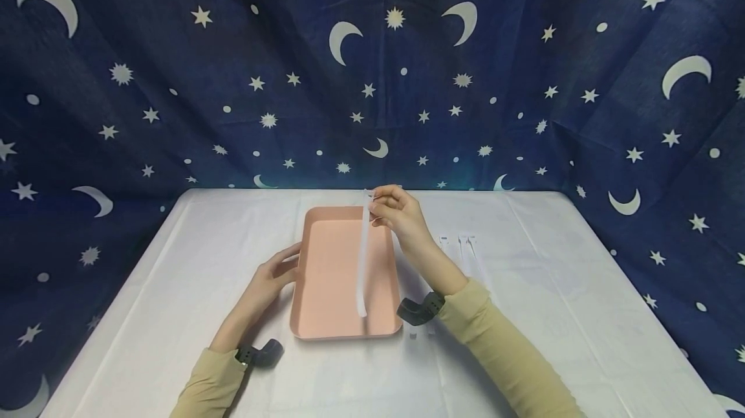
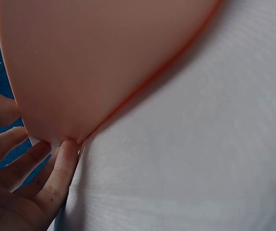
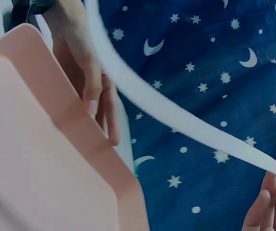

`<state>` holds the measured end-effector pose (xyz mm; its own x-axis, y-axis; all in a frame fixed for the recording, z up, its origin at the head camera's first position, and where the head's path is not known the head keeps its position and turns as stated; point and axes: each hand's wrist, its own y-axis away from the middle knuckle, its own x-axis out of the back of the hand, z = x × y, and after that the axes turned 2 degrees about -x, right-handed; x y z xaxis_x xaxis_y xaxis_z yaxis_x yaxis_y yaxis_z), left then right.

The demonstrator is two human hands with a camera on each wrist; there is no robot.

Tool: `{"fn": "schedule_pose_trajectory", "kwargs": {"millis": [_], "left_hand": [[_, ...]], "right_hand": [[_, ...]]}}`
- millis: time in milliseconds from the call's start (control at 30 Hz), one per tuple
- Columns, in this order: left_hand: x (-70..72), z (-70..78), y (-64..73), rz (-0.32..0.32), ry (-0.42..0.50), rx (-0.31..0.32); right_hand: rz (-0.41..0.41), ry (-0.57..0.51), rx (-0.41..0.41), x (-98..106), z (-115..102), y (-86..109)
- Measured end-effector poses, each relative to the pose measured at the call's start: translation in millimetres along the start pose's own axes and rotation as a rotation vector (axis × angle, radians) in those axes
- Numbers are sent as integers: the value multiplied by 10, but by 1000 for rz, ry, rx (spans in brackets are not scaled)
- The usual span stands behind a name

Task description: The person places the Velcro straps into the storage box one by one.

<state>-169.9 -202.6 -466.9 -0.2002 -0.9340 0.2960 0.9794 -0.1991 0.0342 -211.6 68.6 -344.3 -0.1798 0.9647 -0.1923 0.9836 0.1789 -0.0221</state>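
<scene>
Beige cloth sleeves (image 1: 509,347) foremost, our right fingers (image 1: 391,191) pinch a long white strip (image 1: 363,259), best moved slowly, while unclenched left fingers (image 2: 60,168) touch the rectangular pink tray (image 1: 326,275).

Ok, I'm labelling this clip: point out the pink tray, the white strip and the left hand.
Pink tray (image 1: 328,269), head view: bare floor.
White strip (image 3: 169,112), right wrist view: mid-length.
Left hand (image 1: 266,283), head view: its back.

A pink tray (image 1: 326,275) with round corners sits on the worktop (image 1: 145,314), its left side touched by the left hand (image 1: 272,279). Over the tray, the right hand (image 1: 403,216) pinches one end of a long, curved white strip (image 1: 363,256).
</scene>
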Motion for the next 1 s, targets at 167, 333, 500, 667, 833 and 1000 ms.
{"fn": "schedule_pose_trajectory", "kwargs": {"millis": [167,333,500,667,833,1000], "left_hand": [[9,10,-5,2,1,3],[8,1,-7,0,10,6],[6,-18,-2,-2,22,2],[-3,-24,0,-2,29,-8],[-8,-20,-4,3,28,-11],[-5,-14,-5,3,20,-5]], "right_hand": [[29,-2,-34,-75,125,-104],[66,21,-83,-160,261,-181],[83,31,-124,-243,394,-243],[111,34,-149,-324,517,-312],[96,49,-170,-405,621,-352],[82,79,-180,-470,748,-381]]}}
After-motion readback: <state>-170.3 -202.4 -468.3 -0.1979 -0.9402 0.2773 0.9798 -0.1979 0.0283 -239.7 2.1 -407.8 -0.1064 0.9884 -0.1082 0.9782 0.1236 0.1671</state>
